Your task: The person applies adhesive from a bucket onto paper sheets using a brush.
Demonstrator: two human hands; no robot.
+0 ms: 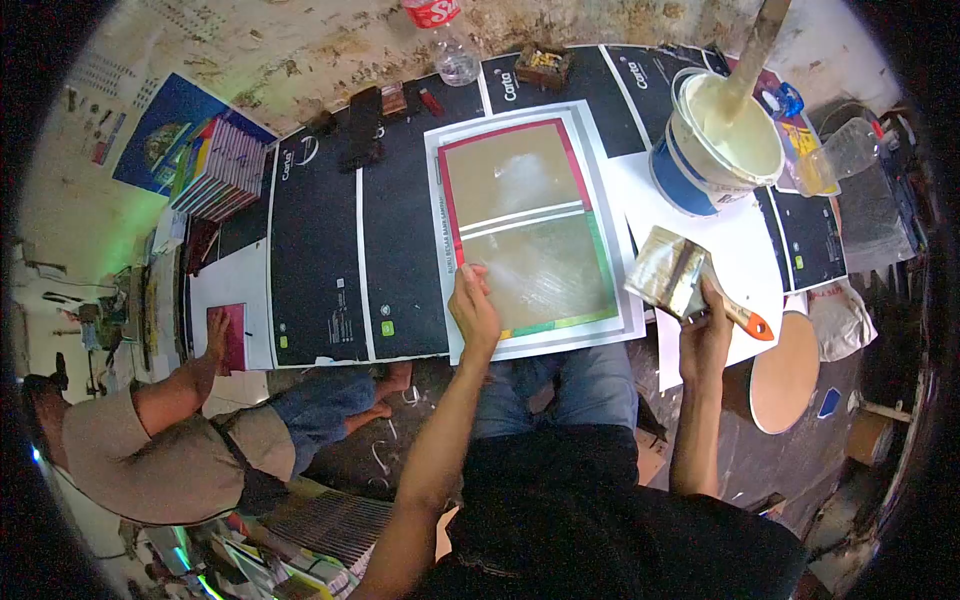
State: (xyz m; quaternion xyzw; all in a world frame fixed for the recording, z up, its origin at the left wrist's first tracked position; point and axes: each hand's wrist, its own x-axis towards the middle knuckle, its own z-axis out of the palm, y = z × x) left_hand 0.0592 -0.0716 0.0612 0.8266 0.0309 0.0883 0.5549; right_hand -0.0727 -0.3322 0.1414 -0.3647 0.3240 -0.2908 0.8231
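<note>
In the head view, a book cover (532, 265) lies on white sheets in front of me. Two grey-brown boards form it, with a pale strip between them and red, green and yellow edges; shiny wet-looking patches show on the boards. My left hand (476, 308) is closed at its left edge, fingertips curled at the red border. My right hand (706, 335) grips a wide flat paintbrush (668, 272) with an orange-tipped handle. The brush is held beside the cover's right side, its bristles coated with something whitish.
A white-and-blue bucket (690, 165) of cream paste, with a stick (757, 50) in it, stands at the back right. A plastic bottle (457, 62) and a small box (543, 66) stand behind. Stacked books (222, 170) are at left, near a co-worker (165, 445) touching a red booklet (233, 338).
</note>
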